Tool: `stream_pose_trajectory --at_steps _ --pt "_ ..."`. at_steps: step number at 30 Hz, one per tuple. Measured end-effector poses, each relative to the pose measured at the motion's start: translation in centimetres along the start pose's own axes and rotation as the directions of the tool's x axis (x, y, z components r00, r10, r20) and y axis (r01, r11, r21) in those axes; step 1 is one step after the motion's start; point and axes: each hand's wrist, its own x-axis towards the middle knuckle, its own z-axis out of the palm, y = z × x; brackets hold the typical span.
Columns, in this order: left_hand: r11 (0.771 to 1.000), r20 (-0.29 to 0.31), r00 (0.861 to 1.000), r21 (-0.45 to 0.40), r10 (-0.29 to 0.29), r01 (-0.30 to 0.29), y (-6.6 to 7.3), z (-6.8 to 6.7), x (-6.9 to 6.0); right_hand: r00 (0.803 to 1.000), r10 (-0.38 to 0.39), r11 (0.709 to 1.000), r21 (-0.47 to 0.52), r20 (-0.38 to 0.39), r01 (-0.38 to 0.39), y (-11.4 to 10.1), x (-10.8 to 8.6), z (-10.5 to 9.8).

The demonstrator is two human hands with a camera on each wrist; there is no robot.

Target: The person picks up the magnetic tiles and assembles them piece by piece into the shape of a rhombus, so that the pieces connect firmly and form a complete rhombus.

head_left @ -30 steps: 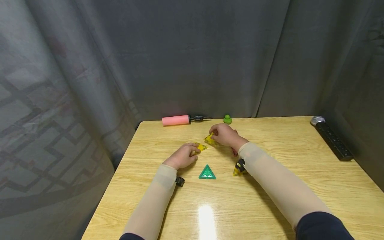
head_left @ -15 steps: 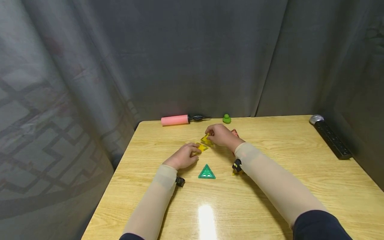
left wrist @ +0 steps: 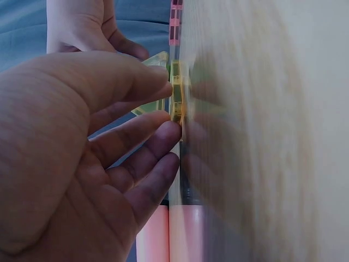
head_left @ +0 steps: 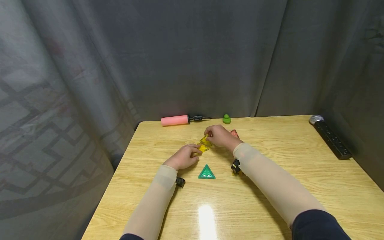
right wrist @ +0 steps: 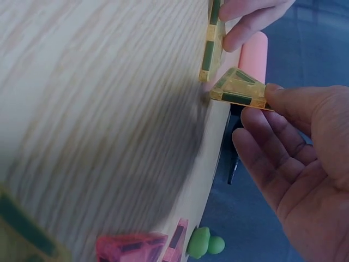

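My left hand [head_left: 183, 156] pinches a see-through yellow triangular magnetic tile [head_left: 204, 148] that lies flat on the table. Thumb and fingertips sit at that tile's edge [left wrist: 177, 90] in the left wrist view. Between right thumb and fingers, my right hand [head_left: 221, 136] holds a second yellow triangular tile [right wrist: 238, 90], tilted up off the table. Its lower side is close to the flat tile; whether they touch I cannot tell. A green triangular tile [head_left: 206, 172] lies nearer to me. Another yellow tile [right wrist: 22, 232] is mostly hidden under my right wrist in the head view.
Red tiles [right wrist: 131, 248] lie beyond my right wrist, partly hidden in the head view. Along the back edge are a pink hand pump [head_left: 175, 120] with a black nozzle and a small green toy [head_left: 226, 119]. A black microphone-shaped object [head_left: 330, 136] lies at the right edge.
My right hand has moved slightly left, bringing its yellow tile down against or close beside the other one. The left hand has shifted its tile very slightly to the right.
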Motion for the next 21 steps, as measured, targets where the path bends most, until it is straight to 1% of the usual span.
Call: stream_pose_trajectory --at_steps 3,10,16,18,21 --pt "1.0 -0.001 1.0 -0.003 0.005 -0.005 0.1 0.0 0.0 1.0 0.002 1.0 0.001 0.005 -0.002 -0.1 0.0 0.1" --pt "1.0 -0.004 1.0 -0.004 0.019 -0.019 0.0 0.1 0.0 1.0 -0.014 0.999 0.038 0.024 0.013 -0.1 0.0 0.3" --pt "1.0 -0.004 1.0 -0.007 0.013 -0.013 0.0 0.2 0.0 0.995 0.012 1.0 0.003 0.1 -0.013 0.5 -0.2 0.5" --pt "1.0 -0.002 1.0 -0.009 0.011 -0.011 0.0 0.2 0.0 0.992 0.012 1.0 -0.009 0.122 -0.011 0.8 -0.3 0.6" --pt "1.0 -0.003 1.0 -0.008 0.011 -0.011 -0.1 0.3 0.1 0.992 0.0 1.0 -0.017 0.128 0.002 0.9 -0.4 0.7"
